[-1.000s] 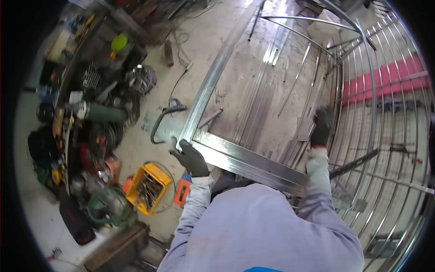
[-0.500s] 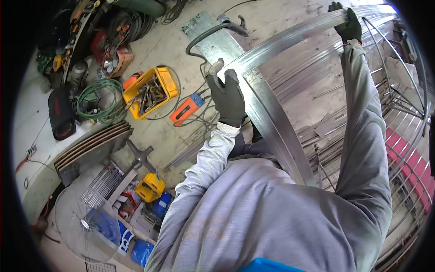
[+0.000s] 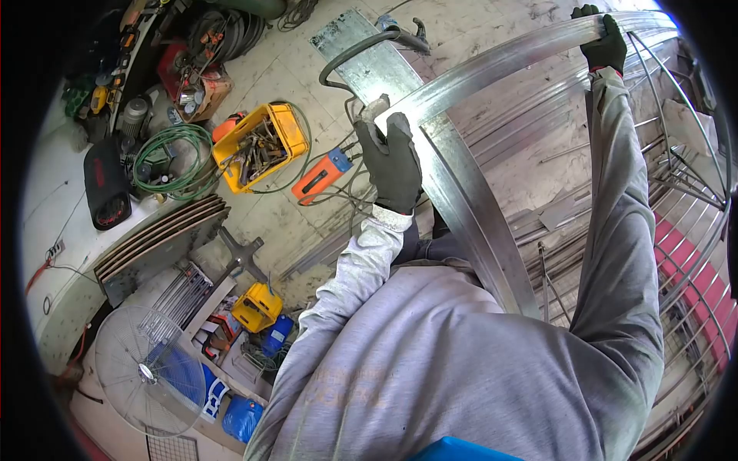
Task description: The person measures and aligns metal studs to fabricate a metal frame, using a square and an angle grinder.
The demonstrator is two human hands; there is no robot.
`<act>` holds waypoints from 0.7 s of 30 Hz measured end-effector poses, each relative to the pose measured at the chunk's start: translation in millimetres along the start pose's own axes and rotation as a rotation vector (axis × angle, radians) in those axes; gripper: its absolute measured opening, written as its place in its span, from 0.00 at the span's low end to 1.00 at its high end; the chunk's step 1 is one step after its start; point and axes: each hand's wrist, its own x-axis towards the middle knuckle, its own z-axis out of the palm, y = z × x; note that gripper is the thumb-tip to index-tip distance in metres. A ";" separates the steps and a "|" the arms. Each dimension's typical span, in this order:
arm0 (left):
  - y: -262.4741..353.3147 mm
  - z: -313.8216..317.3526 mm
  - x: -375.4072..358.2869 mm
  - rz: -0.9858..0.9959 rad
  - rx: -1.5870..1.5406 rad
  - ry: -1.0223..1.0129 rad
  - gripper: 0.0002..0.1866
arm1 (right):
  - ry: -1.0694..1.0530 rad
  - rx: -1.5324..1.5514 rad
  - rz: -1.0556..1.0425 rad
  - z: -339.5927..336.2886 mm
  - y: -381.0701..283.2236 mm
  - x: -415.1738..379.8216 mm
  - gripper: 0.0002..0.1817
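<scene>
A dark glove covers my left hand [image 3: 393, 157], whose thumb and fingers are spread around the near end of a long metal channel [image 3: 492, 65]. The channel runs up and right to my right hand [image 3: 604, 42], also gloved, with its fingers wrapped over the edge. Below that near end, a second metal channel [image 3: 480, 215] extends toward my body. A flat metal plate [image 3: 365, 58] lies beyond my left hand, with a black cable and a clamp-like tool [image 3: 407, 38] across it.
On the left are a yellow crate [image 3: 296, 131] of tools, an orange device [image 3: 321, 177], a coiled green hose [image 3: 173, 161] and a fan [image 3: 146, 373]. Metal bars [image 3: 538, 123] lie on the floor; a round wire frame [image 3: 723, 200] stands at right.
The view has shifted slightly. My right hand appears a little further right along with the channel, and both hands keep their places on it.
</scene>
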 end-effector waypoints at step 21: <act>15.3 9.3 -7.8 -0.082 0.046 0.056 0.18 | -0.162 0.035 0.110 -20.4 -3.2 -17.1 0.31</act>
